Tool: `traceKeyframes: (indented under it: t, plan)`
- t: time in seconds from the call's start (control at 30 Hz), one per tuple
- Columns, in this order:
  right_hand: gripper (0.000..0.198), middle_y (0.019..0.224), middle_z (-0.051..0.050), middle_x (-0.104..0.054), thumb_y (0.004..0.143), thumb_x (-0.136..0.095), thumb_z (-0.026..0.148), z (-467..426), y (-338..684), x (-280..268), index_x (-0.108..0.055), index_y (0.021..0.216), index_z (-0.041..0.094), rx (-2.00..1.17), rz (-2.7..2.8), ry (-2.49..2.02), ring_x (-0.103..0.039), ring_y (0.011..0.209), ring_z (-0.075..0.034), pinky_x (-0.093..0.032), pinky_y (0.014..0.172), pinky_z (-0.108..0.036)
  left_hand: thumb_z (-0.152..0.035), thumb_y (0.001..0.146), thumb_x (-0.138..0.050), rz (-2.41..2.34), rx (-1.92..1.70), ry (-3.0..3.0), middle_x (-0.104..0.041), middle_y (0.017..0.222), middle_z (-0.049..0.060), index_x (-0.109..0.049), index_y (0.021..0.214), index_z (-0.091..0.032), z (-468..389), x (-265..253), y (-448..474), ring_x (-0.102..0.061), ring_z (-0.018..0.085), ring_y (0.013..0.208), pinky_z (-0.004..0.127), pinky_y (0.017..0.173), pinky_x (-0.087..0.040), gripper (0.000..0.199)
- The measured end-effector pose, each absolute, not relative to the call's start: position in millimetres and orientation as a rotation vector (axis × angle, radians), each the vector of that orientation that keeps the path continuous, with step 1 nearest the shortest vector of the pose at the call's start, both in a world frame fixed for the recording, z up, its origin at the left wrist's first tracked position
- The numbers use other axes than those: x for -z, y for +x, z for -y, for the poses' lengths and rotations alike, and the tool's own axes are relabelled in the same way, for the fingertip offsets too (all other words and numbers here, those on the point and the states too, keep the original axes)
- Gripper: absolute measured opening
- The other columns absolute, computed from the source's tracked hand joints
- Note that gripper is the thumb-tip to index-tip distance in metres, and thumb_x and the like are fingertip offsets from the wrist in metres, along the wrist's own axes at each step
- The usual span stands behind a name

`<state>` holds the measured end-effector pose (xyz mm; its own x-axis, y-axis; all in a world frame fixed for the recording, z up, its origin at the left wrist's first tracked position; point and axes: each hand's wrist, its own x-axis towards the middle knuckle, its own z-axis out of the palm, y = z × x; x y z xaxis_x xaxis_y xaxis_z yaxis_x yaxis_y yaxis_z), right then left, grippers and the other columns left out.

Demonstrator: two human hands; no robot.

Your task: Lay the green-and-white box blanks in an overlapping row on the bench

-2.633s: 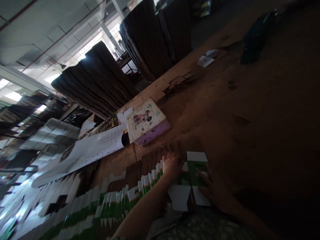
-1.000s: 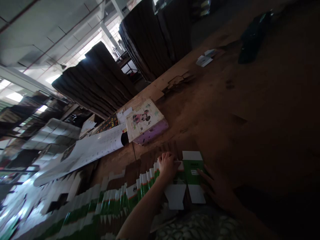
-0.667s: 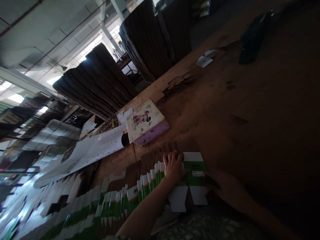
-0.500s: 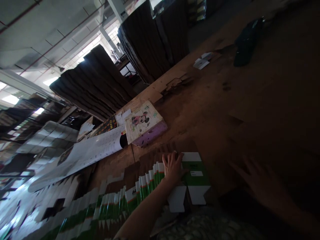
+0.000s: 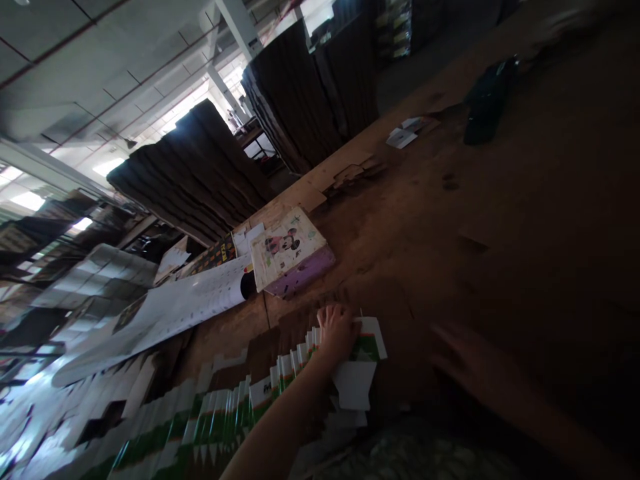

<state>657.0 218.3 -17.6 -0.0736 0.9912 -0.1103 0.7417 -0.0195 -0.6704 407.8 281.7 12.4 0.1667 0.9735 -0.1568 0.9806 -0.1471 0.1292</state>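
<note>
A long row of flattened green-and-white cartons (image 5: 225, 407) stands on edge along the near side of the table, overlapping one another. My left hand (image 5: 339, 331) is at the row's right end, its fingers bent over the top of the end carton (image 5: 369, 339). This carton leans at an angle, and its white lower flap (image 5: 355, 383) hangs toward me. To the right, above the dark tabletop, my right hand (image 5: 463, 360) is apart from the cartons. It is smeared by motion, but its fingers look stretched and separated, with nothing visible in them.
A box with a cartoon mouse (image 5: 290, 250) lies beyond the row, beside a long printed white sheet (image 5: 200, 293). Small white papers (image 5: 403, 135) and a dark object (image 5: 487, 100) rest farther along the brown table (image 5: 400, 227). Tall dark stacks (image 5: 190, 173) stand behind.
The green-and-white carton that faced me at the row's end is no longer seen flat there; a tilted one shows beside my left hand. My right hand has shifted left.
</note>
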Motion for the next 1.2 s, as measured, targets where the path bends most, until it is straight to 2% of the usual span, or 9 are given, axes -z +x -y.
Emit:
traceKeyframes:
  t: [0.1, 0.23, 0.4, 0.57, 0.7, 0.83, 0.93, 1.07, 1.2]
  plan:
    - [0.070, 0.109, -0.021, -0.069, 0.073, -0.047, 0.059, -223.2, 706.2, 40.8, -0.059, 0.121, 0.010, -0.722, 1.711, -2.066, -0.065, 0.098, -0.039, -0.051, 0.081, -0.054, -0.029, 0.087, -0.055, -1.901, 0.039, 2.191, -0.063, 0.108, 0.005, -0.067, 0.095, -0.023, -280.7, -5.8, 408.9, -0.050, 0.024, 0.108, 0.041, 0.095, -0.035, 0.016]
    - [0.058, 0.101, -0.013, -0.073, 0.088, -0.033, 0.056, -228.4, 687.0, 45.9, -0.063, 0.119, 0.017, -0.860, 1.661, -1.876, -0.069, 0.092, -0.030, -0.055, 0.080, -0.045, -0.027, 0.087, -0.055, -1.938, -0.035, 2.112, -0.067, 0.098, 0.002, -0.070, 0.084, -0.024, -284.3, -6.3, 408.3, -0.054, 0.022, 0.103, 0.037, 0.089, -0.035, 0.016]
    - [0.056, 0.149, -0.010, -0.040, 0.090, -0.035, 0.058, -213.3, 607.2, 87.7, -0.050, 0.136, 0.030, -0.705, 2.045, -1.516, -0.034, 0.136, -0.034, -0.038, 0.103, -0.055, -0.030, 0.088, -0.055, -1.954, -0.056, 2.130, -0.068, 0.097, 0.001, -0.071, 0.083, -0.025, -283.5, -1.7, 403.7, -0.055, 0.021, 0.101, 0.036, 0.086, -0.036, 0.018]
    - [0.056, 0.157, -0.011, -0.023, 0.091, -0.037, 0.056, -197.9, 587.7, 121.4, -0.041, 0.142, 0.032, -0.633, 2.140, -1.586, -0.019, 0.141, -0.037, -0.031, 0.106, -0.059, -0.030, 0.088, -0.054, -1.924, -0.003, 2.167, -0.066, 0.096, 0.001, -0.069, 0.083, -0.025, -280.2, 1.2, 400.6, -0.054, 0.021, 0.101, 0.037, 0.087, -0.035, 0.017]
    - [0.057, 0.153, -0.012, -0.032, 0.089, -0.040, 0.059, -202.6, 587.9, 106.4, -0.042, 0.141, 0.035, -0.592, 2.207, -1.629, -0.024, 0.140, -0.036, -0.030, 0.106, -0.059, -0.035, 0.086, -0.057, -1.891, 0.008, 2.233, -0.063, 0.105, 0.002, -0.066, 0.098, -0.026, -276.3, 3.3, 404.7, -0.051, 0.023, 0.106, 0.041, 0.092, -0.034, 0.017]
    - [0.052, 0.145, -0.010, -0.045, 0.089, -0.040, 0.058, -213.3, 601.8, 91.0, -0.047, 0.137, 0.038, -0.576, 2.272, -1.625, -0.037, 0.134, -0.033, -0.036, 0.103, -0.057, -0.048, 0.076, -0.067, -1.807, 0.034, 2.304, -0.051, 0.127, 0.006, -0.046, 0.131, -0.030, -272.4, 6.8, 412.6, -0.042, 0.028, 0.118, 0.048, 0.100, -0.030, 0.061]
    - [0.052, 0.143, -0.012, -0.047, 0.086, -0.047, 0.043, -214.1, 643.8, 93.4, -0.049, 0.137, 0.032, -0.459, 2.267, -1.643, -0.043, 0.131, -0.035, -0.042, 0.097, -0.055, -0.045, 0.077, -0.067, -1.774, 0.098, 2.313, -0.045, 0.134, 0.006, -0.044, 0.132, -0.032, -270.4, 9.1, 415.7, -0.039, 0.029, 0.122, 0.050, 0.104, -0.026, 0.062]
    - [0.058, 0.140, -0.018, -0.048, 0.073, -0.051, 0.026, -206.1, 712.1, 91.5, -0.057, 0.130, 0.026, -0.167, 2.120, -1.848, -0.035, 0.132, -0.045, -0.032, 0.099, -0.067, -0.040, 0.078, -0.067, -1.777, 0.090, 2.283, -0.047, 0.134, 0.005, -0.043, 0.133, -0.033, -268.4, 11.0, 416.0, -0.040, 0.028, 0.123, 0.050, 0.107, -0.023, 0.060]
    - [0.061, 0.127, -0.018, -0.060, 0.070, -0.052, 0.031, -211.8, 702.6, 35.9, -0.057, 0.129, 0.020, -0.646, 1.959, -1.860, -0.057, 0.114, -0.040, -0.049, 0.086, -0.051, -0.042, 0.079, -0.063, -1.782, 0.012, 2.144, -0.050, 0.133, 0.004, -0.040, 0.135, -0.033, -272.5, 1.5, 415.1, -0.041, 0.027, 0.124, 0.049, 0.109, -0.022, 0.061]
